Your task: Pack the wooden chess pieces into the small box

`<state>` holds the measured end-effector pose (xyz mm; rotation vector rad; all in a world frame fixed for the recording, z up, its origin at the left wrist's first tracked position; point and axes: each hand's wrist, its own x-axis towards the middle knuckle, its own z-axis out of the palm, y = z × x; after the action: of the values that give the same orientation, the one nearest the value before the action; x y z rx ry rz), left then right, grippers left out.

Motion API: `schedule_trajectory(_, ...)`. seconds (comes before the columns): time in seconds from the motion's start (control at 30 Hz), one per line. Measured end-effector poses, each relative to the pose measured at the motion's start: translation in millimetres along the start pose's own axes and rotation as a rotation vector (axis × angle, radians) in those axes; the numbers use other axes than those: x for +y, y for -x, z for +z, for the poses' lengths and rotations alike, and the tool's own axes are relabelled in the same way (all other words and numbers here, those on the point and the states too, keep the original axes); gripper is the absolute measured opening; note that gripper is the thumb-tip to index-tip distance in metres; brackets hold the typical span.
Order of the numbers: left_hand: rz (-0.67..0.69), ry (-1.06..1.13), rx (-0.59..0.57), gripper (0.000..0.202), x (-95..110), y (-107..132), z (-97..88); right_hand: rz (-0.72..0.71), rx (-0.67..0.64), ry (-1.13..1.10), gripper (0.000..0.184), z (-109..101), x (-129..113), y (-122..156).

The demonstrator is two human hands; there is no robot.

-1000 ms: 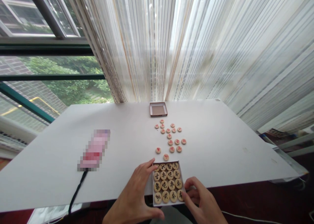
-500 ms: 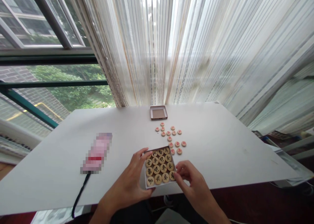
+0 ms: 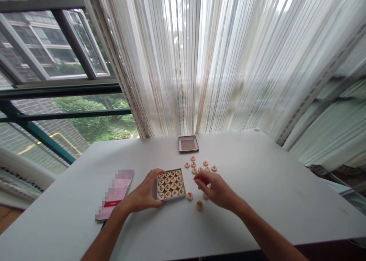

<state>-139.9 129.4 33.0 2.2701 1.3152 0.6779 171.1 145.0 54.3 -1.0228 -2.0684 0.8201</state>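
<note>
My left hand (image 3: 145, 192) grips the left side of a shallow square box (image 3: 170, 199) on the table, thumb at the near edge and fingers at the far edge. Rows of round xiangqi pieces with black characters (image 3: 173, 186) fill the box. My right hand (image 3: 214, 186) hovers among loose red-marked xiangqi pieces, fingers curled together; whether a piece is between them is hidden. Just right of the box lies a red-marked piece (image 3: 190, 196), with another red-marked piece (image 3: 199, 205) nearer me. More red-marked pieces (image 3: 200, 170) lie beyond the hand, some partly covered by it.
A brown-rimmed box lid (image 3: 188, 144) lies open side up at the back of the white table (image 3: 243, 165). On the left is a pink, partly blurred flat object (image 3: 117, 196) with a dark cord. Behind stand striped curtains (image 3: 185, 82) and an open window.
The box of black-marked pieces has been set down farther from me and to the left, my left hand still on it. My right hand has left its edge and moved among the red-marked pieces.
</note>
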Motion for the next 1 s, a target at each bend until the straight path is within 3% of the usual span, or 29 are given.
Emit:
schedule_trajectory(0.17,-0.008,-0.031,-0.08,0.098,-12.8,-2.5,1.4,-0.03,0.037,0.028,0.021,-32.3,17.3,-25.8)
schedule_trajectory(0.3,-0.053,-0.05,-0.16,0.111,7.0,-16.0,-3.2,0.0,0.11,0.064,0.023,-45.5,43.3,-42.5)
schedule_trajectory(0.37,-0.028,-0.014,-0.152,0.095,28.1,-31.0,-4.2,0.014,0.147,0.072,0.024,-47.6,56.3,-46.1)
schedule_trajectory(0.43,0.049,0.028,-0.134,0.067,47.5,-50.3,-1.1,0.024,0.165,0.08,0.024,-47.7,66.7,-45.9)
schedule_trajectory(0.53,0.101,0.072,-0.049,0.027,57.2,-78.9,9.7,0.03,0.163,0.1,0.022,-47.2,76.5,-40.7)
schedule_trajectory(0.67,0.022,-0.003,0.121,0.017,31.7,-96.0,21.5,0.028,0.157,0.141,0.02,-49.3,82.6,-33.6)
schedule_trajectory(0.8,0.002,-0.062,0.165,0.015,-1.2,-86.8,20.3,0.017,0.155,0.165,0.018,-52.2,85.0,-32.0)
schedule_trajectory(1.0,-0.1,-0.03,0.053,0.018,-28.5,-72.5,12.5,0.043,0.016,0.207,0.013,-59.2,84.5,-26.6)
